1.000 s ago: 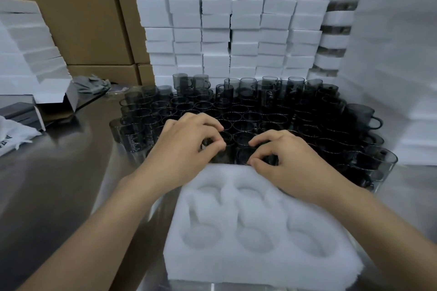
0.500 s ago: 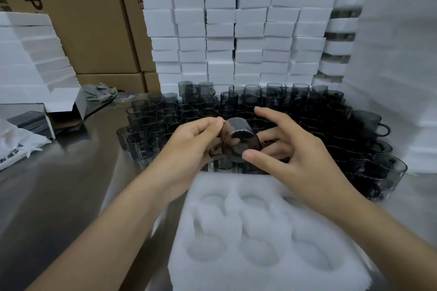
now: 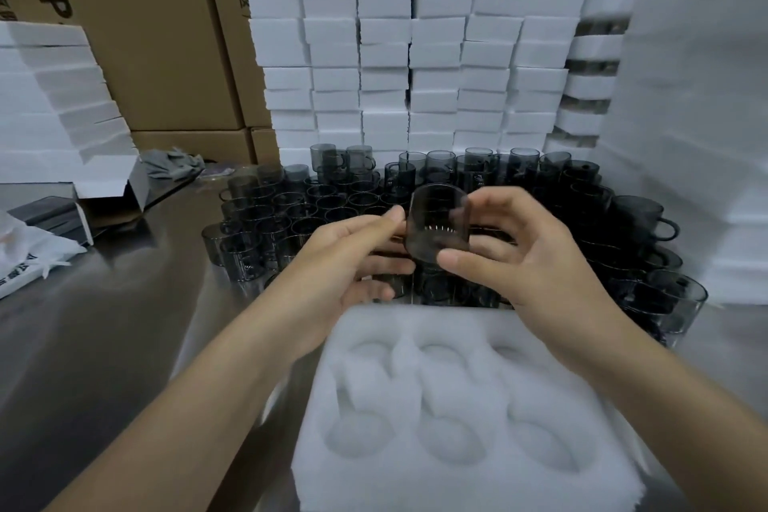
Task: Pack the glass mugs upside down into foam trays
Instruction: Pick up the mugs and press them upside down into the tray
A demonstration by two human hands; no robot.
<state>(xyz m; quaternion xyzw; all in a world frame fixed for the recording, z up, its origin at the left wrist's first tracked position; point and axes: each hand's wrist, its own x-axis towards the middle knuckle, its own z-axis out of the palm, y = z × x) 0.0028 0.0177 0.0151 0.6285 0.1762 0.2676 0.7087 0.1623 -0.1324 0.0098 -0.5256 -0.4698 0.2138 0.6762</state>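
Above the near edge of the worktop (image 3: 104,324), a person held a smoked-glass mug (image 3: 436,229) in the air, just past the foam tray (image 3: 490,387), whose visible pockets held nothing, and in front of the crowd of mugs (image 3: 332,200). The left grip (image 3: 332,262) pinched the mug's left side. The right grip (image 3: 532,262) clasped it, thumb at the lower rim and fingers behind the glass. Its long axis stood close to upright; the base appeared to face up, though blur left that uncertain. Such glass looked light, rigid, slick and breakable, best held across the wall, not by the handle alone.
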